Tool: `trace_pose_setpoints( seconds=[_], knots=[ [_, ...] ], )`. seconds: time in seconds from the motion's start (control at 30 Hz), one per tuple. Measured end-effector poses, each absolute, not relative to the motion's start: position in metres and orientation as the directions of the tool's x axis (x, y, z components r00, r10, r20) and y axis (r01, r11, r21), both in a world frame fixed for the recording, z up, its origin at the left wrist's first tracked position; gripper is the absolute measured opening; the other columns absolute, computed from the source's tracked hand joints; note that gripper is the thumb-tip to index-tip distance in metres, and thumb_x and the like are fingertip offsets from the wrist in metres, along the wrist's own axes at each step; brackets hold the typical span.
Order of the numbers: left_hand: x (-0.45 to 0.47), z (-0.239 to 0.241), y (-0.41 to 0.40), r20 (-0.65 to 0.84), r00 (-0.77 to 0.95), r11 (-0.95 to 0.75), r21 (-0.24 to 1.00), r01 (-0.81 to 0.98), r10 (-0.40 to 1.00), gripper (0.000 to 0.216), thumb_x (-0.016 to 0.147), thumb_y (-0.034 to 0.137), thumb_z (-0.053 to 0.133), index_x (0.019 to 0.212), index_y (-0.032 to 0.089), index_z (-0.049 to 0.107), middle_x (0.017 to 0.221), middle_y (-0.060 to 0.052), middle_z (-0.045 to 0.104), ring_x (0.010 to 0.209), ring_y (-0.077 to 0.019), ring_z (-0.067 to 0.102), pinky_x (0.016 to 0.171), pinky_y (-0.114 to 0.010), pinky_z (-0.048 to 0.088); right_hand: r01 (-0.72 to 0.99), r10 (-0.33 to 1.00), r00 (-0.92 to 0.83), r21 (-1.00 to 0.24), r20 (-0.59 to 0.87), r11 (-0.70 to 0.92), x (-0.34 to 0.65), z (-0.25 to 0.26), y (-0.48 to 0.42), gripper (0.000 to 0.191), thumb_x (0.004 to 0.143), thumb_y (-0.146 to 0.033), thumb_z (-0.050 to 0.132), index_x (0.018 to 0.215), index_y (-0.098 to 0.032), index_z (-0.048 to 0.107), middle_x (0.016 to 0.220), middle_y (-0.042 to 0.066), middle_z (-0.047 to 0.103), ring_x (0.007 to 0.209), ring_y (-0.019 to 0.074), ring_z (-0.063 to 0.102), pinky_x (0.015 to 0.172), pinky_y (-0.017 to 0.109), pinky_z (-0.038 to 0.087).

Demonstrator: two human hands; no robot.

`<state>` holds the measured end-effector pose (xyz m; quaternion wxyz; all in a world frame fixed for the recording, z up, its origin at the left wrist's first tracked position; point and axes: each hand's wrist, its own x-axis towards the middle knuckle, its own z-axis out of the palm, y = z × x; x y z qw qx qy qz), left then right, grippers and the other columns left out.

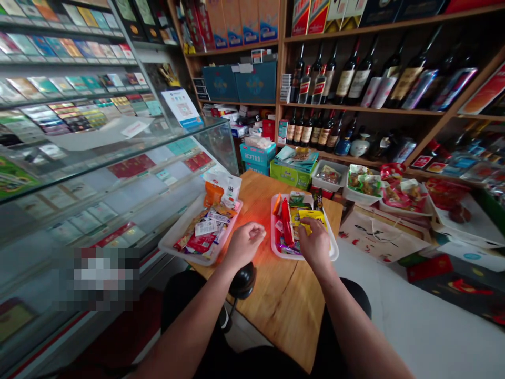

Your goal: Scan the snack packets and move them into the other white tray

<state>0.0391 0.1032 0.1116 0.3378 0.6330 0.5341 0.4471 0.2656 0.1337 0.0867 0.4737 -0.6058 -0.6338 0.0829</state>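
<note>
My left hand (246, 242) is held above the wooden table between two white plastic trays, its fingers curled together with nothing visible in them. Over the right tray (334, 247), my right hand (316, 242) has its thumb and fingers closed at a yellow snack packet (313, 214). A red snack packet (287, 223) stands tilted beside it, with an orange one (278, 204) at its left. The left tray (168, 243) holds several mixed snack packets, among them an orange packet (213, 193) and a red one (201, 242).
The wooden table (284, 292) is between my knees. A black rounded object (242, 279) sits at its near left edge. On the left runs a glass display counter (158, 150). Shelves of wine bottles (351, 79) rise behind, and tubs of packaged food (363, 195) stand at the right.
</note>
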Motion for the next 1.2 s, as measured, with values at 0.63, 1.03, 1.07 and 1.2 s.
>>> trace_pose_setpoints(
  seconds=[0.63,1.03,1.07,1.2],
  knots=[
    [-0.171,0.04,0.097,0.321,-0.311,0.162,0.417,0.894,0.894,0.027,0.087,0.028,0.055,0.106,0.016,0.069,0.12,-0.016,0.066,0.119,-0.032,0.057,0.107,-0.046,0.041,0.471,0.788,-0.592,-0.722,0.167,0.506,0.04,0.097,0.161,0.015,0.086,-0.015,0.059,0.092,-0.018,0.073,0.091,0.004,0.075,0.082,0.0153,0.066,0.074,0.023,0.046],
    [-0.202,0.065,0.109,0.482,-0.239,0.014,0.425,0.905,0.843,0.035,0.087,0.014,0.045,0.114,0.018,0.067,0.115,-0.012,0.068,0.109,-0.0258,0.061,0.102,-0.039,0.044,0.481,0.782,-0.594,-0.695,0.19,0.534,-0.007,0.1,0.18,0.017,0.083,-0.013,0.058,0.09,-0.017,0.073,0.091,0.005,0.074,0.083,0.0161,0.064,0.077,0.025,0.045],
    [-0.204,0.073,0.108,0.521,-0.264,-0.002,0.456,0.89,0.812,0.033,0.087,0.015,0.045,0.111,0.018,0.068,0.111,-0.011,0.069,0.106,-0.0252,0.062,0.1,-0.039,0.046,0.468,0.787,-0.579,-0.703,0.215,0.536,-0.008,0.101,0.18,0.018,0.084,-0.013,0.058,0.092,-0.017,0.073,0.093,0.005,0.073,0.085,0.0162,0.064,0.079,0.026,0.046],
    [-0.203,0.104,0.096,0.522,-0.416,-0.013,0.634,0.773,0.745,0.025,0.086,0.021,0.05,0.096,0.02,0.073,0.097,-0.006,0.072,0.092,-0.0226,0.065,0.088,-0.035,0.051,0.426,0.812,-0.499,-0.731,0.302,0.533,-0.004,0.112,0.178,0.026,0.084,-0.014,0.059,0.107,-0.018,0.07,0.106,0.007,0.071,0.096,0.0181,0.064,0.09,0.029,0.047]
  ],
)
